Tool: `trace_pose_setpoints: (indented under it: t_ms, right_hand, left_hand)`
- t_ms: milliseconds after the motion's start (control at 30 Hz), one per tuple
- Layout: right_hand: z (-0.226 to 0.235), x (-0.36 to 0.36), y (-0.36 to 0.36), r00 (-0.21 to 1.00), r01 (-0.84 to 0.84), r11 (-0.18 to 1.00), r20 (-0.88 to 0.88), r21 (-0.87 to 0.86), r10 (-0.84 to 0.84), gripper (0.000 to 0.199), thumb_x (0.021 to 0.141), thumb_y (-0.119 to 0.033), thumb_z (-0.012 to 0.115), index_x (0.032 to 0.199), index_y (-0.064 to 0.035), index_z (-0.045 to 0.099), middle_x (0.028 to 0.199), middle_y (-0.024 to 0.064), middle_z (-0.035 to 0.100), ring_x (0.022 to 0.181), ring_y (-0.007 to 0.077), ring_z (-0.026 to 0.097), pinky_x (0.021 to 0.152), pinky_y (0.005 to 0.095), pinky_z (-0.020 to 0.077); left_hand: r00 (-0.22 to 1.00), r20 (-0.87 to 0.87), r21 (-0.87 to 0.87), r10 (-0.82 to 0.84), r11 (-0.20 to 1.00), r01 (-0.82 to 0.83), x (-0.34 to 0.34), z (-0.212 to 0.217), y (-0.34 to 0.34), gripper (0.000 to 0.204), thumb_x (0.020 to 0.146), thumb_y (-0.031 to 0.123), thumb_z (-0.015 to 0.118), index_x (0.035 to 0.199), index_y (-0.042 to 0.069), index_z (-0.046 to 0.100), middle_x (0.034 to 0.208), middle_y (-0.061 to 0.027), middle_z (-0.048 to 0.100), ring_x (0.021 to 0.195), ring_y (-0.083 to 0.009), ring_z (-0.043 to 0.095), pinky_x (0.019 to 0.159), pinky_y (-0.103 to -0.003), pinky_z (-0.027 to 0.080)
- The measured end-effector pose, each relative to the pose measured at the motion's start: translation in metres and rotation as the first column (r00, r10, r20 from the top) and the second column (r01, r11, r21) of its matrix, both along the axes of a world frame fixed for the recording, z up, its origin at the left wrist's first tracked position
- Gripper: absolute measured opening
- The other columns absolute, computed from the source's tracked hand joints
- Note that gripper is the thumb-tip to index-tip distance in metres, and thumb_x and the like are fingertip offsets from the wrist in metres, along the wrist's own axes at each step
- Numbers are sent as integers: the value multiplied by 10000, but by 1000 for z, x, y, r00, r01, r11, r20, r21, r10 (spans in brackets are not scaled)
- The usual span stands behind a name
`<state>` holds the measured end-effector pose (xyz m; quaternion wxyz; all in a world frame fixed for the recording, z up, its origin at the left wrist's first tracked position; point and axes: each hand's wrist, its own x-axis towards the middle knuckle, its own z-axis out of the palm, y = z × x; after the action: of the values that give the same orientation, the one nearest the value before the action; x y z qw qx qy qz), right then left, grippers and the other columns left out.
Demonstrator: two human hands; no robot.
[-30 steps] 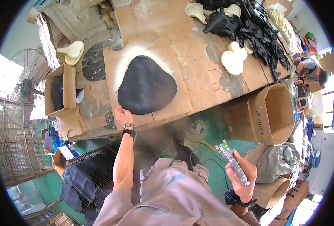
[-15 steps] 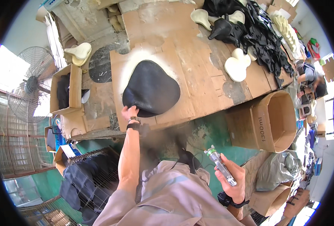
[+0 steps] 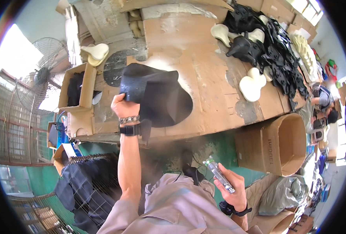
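My left hand (image 3: pixel 125 107) grips the left edge of a black, rounded sheet of leather-like material (image 3: pixel 163 99). The sheet is partly raised off the cardboard-covered table, its left part folded over and showing a shinier face; whether its far edge still touches the table I cannot tell. In front of my body, my right hand (image 3: pixel 236 188) is wrapped round a slim silvery cylindrical tool (image 3: pixel 220 177) with a green ring near its front end. A pale whitish patch (image 3: pixel 186 80) on the cardboard shows beside the sheet.
Cream saddle-shaped foam pads (image 3: pixel 252 84) lie at the right, by a heap of black saddle covers (image 3: pixel 276 58). A small carton (image 3: pixel 88 87) of black pieces stands left, near a fan (image 3: pixel 43 74). A large open carton (image 3: pixel 255 150) stands beside the table. Another person (image 3: pixel 325 101) works far right.
My left hand has lifted the black sheet from its lying position and folded its left side up. The right hand, still holding the tool, has shifted slightly left.
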<state>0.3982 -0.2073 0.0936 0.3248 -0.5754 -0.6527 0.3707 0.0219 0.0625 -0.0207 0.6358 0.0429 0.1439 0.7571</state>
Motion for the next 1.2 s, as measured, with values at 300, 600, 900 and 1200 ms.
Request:
trace_pose_setpoints:
  t_ms: [300,600,900,1200]
  right_hand:
    - [-20,-36,56,937,-347,938,36,16,346,511,792,42,732,1291,63,624,953,190,722,815,278,720,749,326,549]
    - [-47,-75,87,653,-755,647,-25,-107,757,478,835,10,682,1301,83,609,811,121,624,704,138,564,671,298,481]
    - [-47,-123,80,429,-892,424,2,-160,903,479,831,-6,664,1300,78,614,777,99,586,673,131,533,631,297,462]
    - [-28,-181,20,385,-893,400,111,-204,916,496,814,-4,676,1307,31,635,740,86,579,663,111,523,619,289,454]
  left_hand:
    - [899,-55,-36,434,899,-436,-55,63,-192,373,760,158,536,1060,-13,677,1088,-147,722,1006,-337,693,964,-471,534]
    - [571,-40,-221,820,550,-805,-3,65,-395,467,753,142,513,1166,-19,661,1179,-167,707,1099,-360,653,1021,-490,482]
    - [6,-100,-6,995,5,-1000,25,103,-560,577,730,148,507,1269,-13,641,1293,-190,670,1192,-383,635,1098,-532,449]
    - [-374,-231,-101,898,-404,-909,-119,64,-787,477,689,111,553,1139,-2,663,1191,-158,698,1123,-392,652,1059,-543,481]
